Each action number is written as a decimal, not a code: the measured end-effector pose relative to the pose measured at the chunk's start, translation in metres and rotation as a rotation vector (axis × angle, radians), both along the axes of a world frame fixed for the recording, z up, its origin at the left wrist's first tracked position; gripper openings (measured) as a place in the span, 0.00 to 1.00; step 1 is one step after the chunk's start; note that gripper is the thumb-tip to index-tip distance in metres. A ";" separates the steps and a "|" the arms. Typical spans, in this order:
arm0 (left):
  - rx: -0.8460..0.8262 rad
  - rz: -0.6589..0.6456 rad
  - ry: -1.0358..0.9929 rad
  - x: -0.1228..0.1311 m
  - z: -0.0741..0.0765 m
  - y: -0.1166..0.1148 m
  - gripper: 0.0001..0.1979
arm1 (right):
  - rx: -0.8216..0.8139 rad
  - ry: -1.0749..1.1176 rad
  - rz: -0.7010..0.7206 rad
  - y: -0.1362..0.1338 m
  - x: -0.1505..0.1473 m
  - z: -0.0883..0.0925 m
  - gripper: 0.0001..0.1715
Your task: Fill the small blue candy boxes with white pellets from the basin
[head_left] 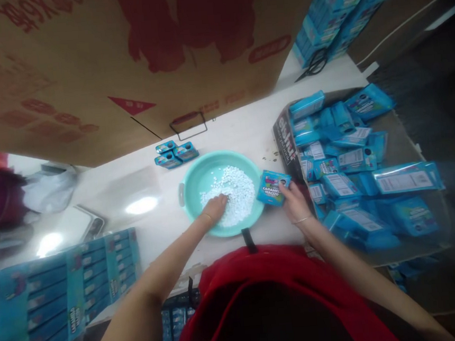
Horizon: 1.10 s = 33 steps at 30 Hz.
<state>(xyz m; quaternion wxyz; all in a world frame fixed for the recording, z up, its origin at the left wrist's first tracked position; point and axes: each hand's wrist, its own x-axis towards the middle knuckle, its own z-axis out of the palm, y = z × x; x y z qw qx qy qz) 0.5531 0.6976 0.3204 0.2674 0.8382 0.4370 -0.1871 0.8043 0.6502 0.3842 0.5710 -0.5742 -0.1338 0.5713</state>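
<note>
A round turquoise basin (192,181) holds a spread of small white candy-like pieces (239,190). My left hand (216,207) reaches over its near left side, fingers curled down among the pieces; what lies between the fingertips is mostly hidden. At the right rim, my right hand (294,202) grips a small blue box (272,188) printed "CARAMELO MACIZO", thumb on its front face. The box is tilted and overlaps the basin's edge. Just behind the basin, several small blue boxes (176,154) stand grouped on the white table (141,183).
An open carton (286,139) full of blue packages stands at right. A large brown carton (219,81) blocks the back. Stacked blue boxes (329,18) and scissors (316,63) are at back right. Blue packs (63,291) line the left. A phone (93,227) lies beyond them.
</note>
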 end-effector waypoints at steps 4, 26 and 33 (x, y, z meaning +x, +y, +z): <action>-0.075 -0.026 -0.123 0.013 -0.001 -0.014 0.17 | 0.061 -0.154 0.068 0.000 0.003 0.003 0.28; 0.122 -0.108 -0.112 -0.024 0.205 0.019 0.15 | 0.677 -1.122 0.619 0.015 -0.042 0.006 0.21; 0.242 -0.237 0.199 0.020 0.246 0.011 0.18 | 0.700 -1.115 0.628 0.014 -0.046 -0.007 0.20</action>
